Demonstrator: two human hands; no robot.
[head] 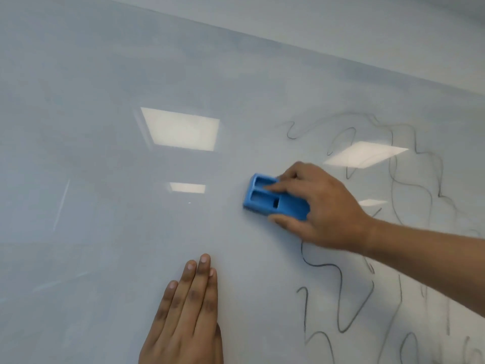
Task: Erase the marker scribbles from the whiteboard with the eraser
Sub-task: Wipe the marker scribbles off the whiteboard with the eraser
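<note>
The glossy whiteboard [110,158] fills the view. Black marker scribbles [338,292] wind over its right part, from upper right down to the lower right corner. My right hand [317,206] presses a blue eraser [273,198] flat against the board, just left of the scribbles, fingers on top and thumb under its lower edge. My left hand [186,316] lies flat on the board at the bottom centre, fingers together and holding nothing.
The board's upper edge [301,46] runs diagonally from top centre to the right, with a pale wall [367,27] beyond it. Ceiling lights are reflected as bright patches [181,128] on the board's surface.
</note>
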